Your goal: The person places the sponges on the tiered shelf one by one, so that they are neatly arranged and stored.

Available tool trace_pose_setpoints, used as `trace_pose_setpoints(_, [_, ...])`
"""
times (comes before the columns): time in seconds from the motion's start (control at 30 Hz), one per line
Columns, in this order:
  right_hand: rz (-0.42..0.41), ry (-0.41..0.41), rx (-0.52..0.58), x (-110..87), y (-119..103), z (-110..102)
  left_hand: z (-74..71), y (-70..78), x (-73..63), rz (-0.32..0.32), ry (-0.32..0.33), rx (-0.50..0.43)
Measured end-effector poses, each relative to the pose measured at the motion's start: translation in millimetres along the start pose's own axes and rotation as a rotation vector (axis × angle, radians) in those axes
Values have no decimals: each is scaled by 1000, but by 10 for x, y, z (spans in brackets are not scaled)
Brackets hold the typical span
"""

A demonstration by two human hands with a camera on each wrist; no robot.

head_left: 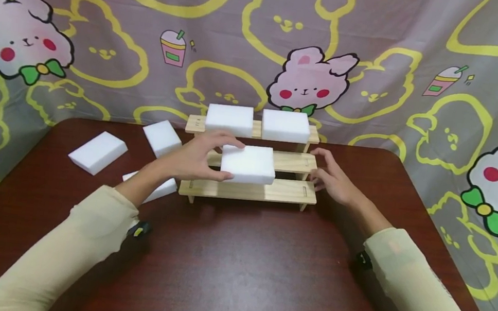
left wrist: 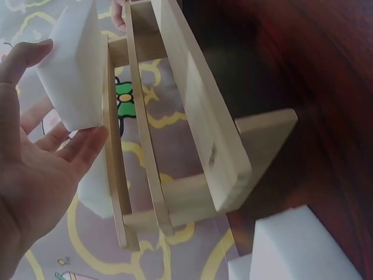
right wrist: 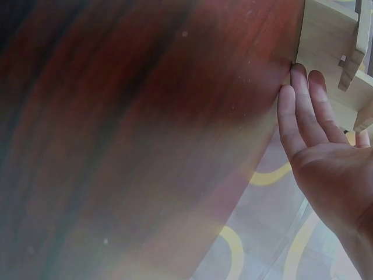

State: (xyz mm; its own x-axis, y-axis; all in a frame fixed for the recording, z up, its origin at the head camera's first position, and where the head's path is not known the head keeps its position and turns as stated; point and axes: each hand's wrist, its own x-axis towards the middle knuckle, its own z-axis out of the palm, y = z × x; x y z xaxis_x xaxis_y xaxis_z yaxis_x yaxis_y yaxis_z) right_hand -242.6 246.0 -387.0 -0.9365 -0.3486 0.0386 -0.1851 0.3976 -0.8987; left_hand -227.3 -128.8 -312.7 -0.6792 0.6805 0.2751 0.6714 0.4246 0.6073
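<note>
My left hand (head_left: 195,156) pinches a white foam block (head_left: 248,163) between thumb and fingers. The block overlaps the middle and lowest steps of a three-step wooden stand (head_left: 253,193) in the head view. From the left wrist view, the thumb presses one face of the block (left wrist: 73,70) and the fingers lie against the other side. My right hand (head_left: 337,179) is at the right end of the stand. In the right wrist view its fingers (right wrist: 306,114) are extended, tips right at the stand's side board (right wrist: 326,44).
Two white blocks, one on the left (head_left: 229,119) and one on the right (head_left: 285,125), sit on the top step. Left of the stand, three more lie on the dark table (head_left: 243,274): one far left (head_left: 97,152), another behind (head_left: 161,137), a third (head_left: 160,190) partly under my left forearm. A patterned curtain (head_left: 226,33) hangs behind.
</note>
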Motion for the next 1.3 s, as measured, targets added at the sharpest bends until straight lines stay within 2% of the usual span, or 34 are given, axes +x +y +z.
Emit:
trace_pose_setpoints(0.13, [0,2,1,4,0,0,69,19,73,34,0,15])
trace_pose_setpoints(0.47, [-3,4,2,2,4,0,289,51,249,59,48,18])
trace_pose_setpoints(0.7, [-6,7,-4,6,5,2,430,76,337,39,85,35])
trace_pose_setpoints(1.3, [0,9,-10,5,3,11,573,82,470,2,144,112])
